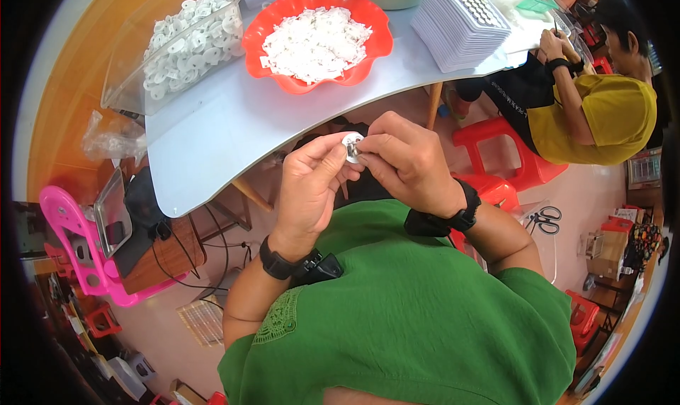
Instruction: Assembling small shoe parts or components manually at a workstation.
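Observation:
Between my two hands, just off the table's near edge, is a small round white plastic piece (pixel 351 141) with a dark metallic part at its middle. My left hand (pixel 316 175) pinches its rim between thumb and fingers. The fingertips of my right hand (pixel 409 158) are closed at the metallic part, pressing or gripping there; whether something tiny sits between them is hidden. Beyond my hands, a red scalloped bowl (pixel 386 40) holds a heap of small white bits. To its left, a clear plastic bin (pixel 117 76) is piled with similar white round pieces.
Stacked white trays (pixel 453 40) with rows of small parts stand on the pale blue table (pixel 202 146). A co-worker in a yellow shirt (pixel 616 115) sits at the right, hands at their own work. Red stools (pixel 528 168), scissors (pixel 547 221) and a pink chair (pixel 85 242) are around me.

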The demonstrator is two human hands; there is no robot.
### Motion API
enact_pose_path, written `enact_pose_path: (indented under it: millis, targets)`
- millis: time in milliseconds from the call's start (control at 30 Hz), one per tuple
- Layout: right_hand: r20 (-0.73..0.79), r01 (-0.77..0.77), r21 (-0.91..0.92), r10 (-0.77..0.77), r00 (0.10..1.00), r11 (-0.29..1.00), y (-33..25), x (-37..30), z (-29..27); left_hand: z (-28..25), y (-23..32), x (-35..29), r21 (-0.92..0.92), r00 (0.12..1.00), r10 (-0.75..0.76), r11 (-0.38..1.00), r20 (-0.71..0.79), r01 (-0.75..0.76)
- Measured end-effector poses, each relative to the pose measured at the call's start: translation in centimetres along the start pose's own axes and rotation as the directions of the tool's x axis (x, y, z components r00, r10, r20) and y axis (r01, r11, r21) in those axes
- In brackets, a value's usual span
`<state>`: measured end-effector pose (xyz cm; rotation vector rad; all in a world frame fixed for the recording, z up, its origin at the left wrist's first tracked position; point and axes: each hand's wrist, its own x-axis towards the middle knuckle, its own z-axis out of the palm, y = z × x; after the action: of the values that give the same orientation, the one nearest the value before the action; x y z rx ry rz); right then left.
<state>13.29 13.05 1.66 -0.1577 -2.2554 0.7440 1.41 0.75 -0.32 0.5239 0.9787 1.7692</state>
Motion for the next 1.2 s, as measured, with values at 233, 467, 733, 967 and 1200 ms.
enact_pose_path:
  millis: [233,467,733,967,1200]
  targets:
    - [0.022,0.262,-0.343,-0.272,0.962,0.902,0.2,0.4,0.3,0.2,-0.1,0.2,0.064,1.0,0.026,0.998,-0.014,-0.025]
    - [-0.011,0.265,-0.321,-0.283,0.959,0.909,1.1,0.4,0.1,0.6,0.1,0.4,0.049,0.998,0.035,0.998,-0.049,-0.033]
    - [0.084,0.338,-0.363,-0.33,0.94,0.869,1.2,0.6,-0.3,0.4,-0.1,0.6,0.035,0.999,0.01,0.999,-0.048,-0.008]
    - [0.321,0.437,-0.29,-0.343,0.883,0.851,0.8,1.6,-1.2,0.0,-0.2,0.5,0.128,0.999,-0.02,0.991,-0.045,0.026]
    - [0.226,0.321,-0.159,-0.282,0.932,0.934,2.0,2.0,-1.0,0.5,0.5,0.6,0.145,0.999,0.036,0.989,-0.026,-0.032]
